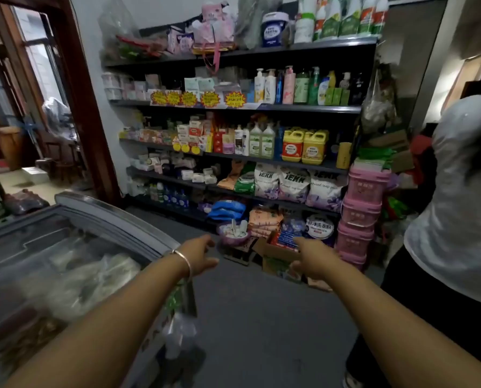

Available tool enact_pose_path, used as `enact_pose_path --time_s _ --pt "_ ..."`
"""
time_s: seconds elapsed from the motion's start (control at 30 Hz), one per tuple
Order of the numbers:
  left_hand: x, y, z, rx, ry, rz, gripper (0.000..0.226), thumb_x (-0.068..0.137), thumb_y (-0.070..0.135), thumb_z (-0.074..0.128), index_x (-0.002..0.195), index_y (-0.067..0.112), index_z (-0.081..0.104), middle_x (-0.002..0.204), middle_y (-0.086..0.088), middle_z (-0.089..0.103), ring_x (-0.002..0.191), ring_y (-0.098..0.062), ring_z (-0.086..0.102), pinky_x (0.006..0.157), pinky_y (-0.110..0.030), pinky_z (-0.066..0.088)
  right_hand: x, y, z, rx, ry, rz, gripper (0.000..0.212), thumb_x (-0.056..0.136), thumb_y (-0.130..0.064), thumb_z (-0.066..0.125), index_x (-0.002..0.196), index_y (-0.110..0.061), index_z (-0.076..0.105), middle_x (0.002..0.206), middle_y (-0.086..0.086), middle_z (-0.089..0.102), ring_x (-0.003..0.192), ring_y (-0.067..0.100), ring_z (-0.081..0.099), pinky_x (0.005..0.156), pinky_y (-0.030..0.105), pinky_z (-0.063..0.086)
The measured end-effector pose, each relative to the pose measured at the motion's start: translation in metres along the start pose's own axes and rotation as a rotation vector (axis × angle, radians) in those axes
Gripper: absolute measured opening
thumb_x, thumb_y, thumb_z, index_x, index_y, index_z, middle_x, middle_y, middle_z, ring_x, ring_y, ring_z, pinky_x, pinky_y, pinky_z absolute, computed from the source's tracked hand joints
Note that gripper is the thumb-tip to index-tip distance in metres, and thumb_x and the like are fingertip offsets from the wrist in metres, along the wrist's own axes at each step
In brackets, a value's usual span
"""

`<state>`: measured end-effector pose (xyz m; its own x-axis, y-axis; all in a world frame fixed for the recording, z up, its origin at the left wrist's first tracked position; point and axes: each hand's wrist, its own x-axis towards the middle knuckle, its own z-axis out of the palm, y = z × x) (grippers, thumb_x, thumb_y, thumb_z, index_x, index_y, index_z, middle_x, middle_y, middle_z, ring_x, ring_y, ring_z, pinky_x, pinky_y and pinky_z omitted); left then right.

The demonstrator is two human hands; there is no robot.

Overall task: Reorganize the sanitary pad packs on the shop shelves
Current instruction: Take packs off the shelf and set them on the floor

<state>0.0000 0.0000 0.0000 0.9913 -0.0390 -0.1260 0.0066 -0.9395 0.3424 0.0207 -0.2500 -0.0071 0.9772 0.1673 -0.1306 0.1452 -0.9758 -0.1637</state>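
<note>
While both my arms reach forward over the grey floor (261,317), neither hand holds anything.

Left hand (197,256): fingers loosely extended and a little apart, thumb lowest, touching nothing; a thin metal bangle (184,260) sits at the wrist. It hangs in the air just past the corner of the chest freezer (74,247), whose glass lid shows pale bagged goods beneath.

Right hand (315,259): relaxed and open, fingers pointing towards the shelves, nothing pinched. It appears in front of a cardboard box (273,254) on the floor; whether it touches the box I cannot tell, as the frame is blurred.

Sanitary pad packs (214,32): what look like pink and white soft packs, piled on the top shelf left of centre, well apart from both hands and above them. Further pale packs (198,84), possibly the same kind of goods, lie on the second shelf behind yellow starburst price tags (197,98); the print is too small to read.

Shelf unit (289,109): dark, five tiers, carrying bottles, yellow detergent jugs (303,147) and white powder bags (292,183).

Stack of pink tubs (362,208): on the floor at the shelf's right end.

Another person in a white top (457,197): standing at my right.
</note>
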Motion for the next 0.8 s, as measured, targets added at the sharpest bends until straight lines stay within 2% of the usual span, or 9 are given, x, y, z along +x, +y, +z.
enact_pose_path --time_s 0.1,0.27,0.47,0.57,0.67,0.8 --pt "0.031 0.017 -0.011 -0.005 -0.006 0.008 0.057 0.086 0.032 0.064 0.136 0.014 0.041 0.134 -0.010 0.051 0.119 -0.024 0.052 0.096 -0.028 0.040 0.026 0.006 -0.008 -0.021 -0.019 -0.009 0.055 0.092 -0.020 0.056 0.141 -0.013 0.031 0.117 0.013 0.056 0.096 0.028 0.056 0.072 0.036 0.045" --pt "0.085 0.024 -0.005 0.063 -0.059 0.013 0.060 0.086 0.030 0.065 0.137 0.013 0.039 0.136 -0.010 0.049 0.122 -0.026 0.050 0.099 -0.031 0.040 0.074 0.008 0.003 -0.073 -0.051 0.018 0.046 0.091 -0.019 0.054 0.134 -0.014 0.038 0.124 0.012 0.054 0.109 0.031 0.053 0.084 0.043 0.043" --pt "0.170 -0.010 0.006 0.117 -0.118 0.024 0.059 0.085 0.029 0.066 0.136 0.015 0.040 0.136 -0.010 0.049 0.121 -0.027 0.050 0.101 -0.033 0.042 0.158 -0.005 0.027 -0.082 -0.082 0.027 0.046 0.088 -0.016 0.053 0.132 -0.012 0.040 0.124 0.015 0.053 0.111 0.032 0.053 0.081 0.040 0.045" --pt "0.221 -0.033 0.004 0.132 -0.157 0.017 0.059 0.085 0.029 0.066 0.137 0.015 0.040 0.136 -0.010 0.049 0.121 -0.027 0.050 0.102 -0.035 0.042 0.213 -0.016 0.036 -0.069 -0.098 0.041 0.047 0.087 -0.015 0.055 0.132 -0.012 0.042 0.122 0.015 0.055 0.109 0.032 0.054 0.088 0.043 0.048" --pt "0.272 -0.048 0.005 0.157 -0.191 0.011 0.059 0.087 0.029 0.064 0.139 0.015 0.039 0.137 -0.010 0.049 0.123 -0.026 0.050 0.103 -0.035 0.041 0.265 -0.027 0.046 -0.068 -0.102 0.027 0.043 0.088 -0.015 0.056 0.129 -0.011 0.044 0.123 0.015 0.055 0.110 0.033 0.054 0.086 0.042 0.047" --pt "0.335 -0.062 0.017 0.178 -0.282 0.018 0.061 0.088 0.028 0.063 0.142 0.016 0.036 0.143 -0.007 0.044 0.128 -0.024 0.045 0.104 -0.032 0.037 0.333 -0.033 0.061 -0.040 -0.129 0.010 0.049 0.087 -0.014 0.056 0.135 -0.014 0.042 0.126 0.013 0.055 0.110 0.031 0.056 0.089 0.041 0.049"
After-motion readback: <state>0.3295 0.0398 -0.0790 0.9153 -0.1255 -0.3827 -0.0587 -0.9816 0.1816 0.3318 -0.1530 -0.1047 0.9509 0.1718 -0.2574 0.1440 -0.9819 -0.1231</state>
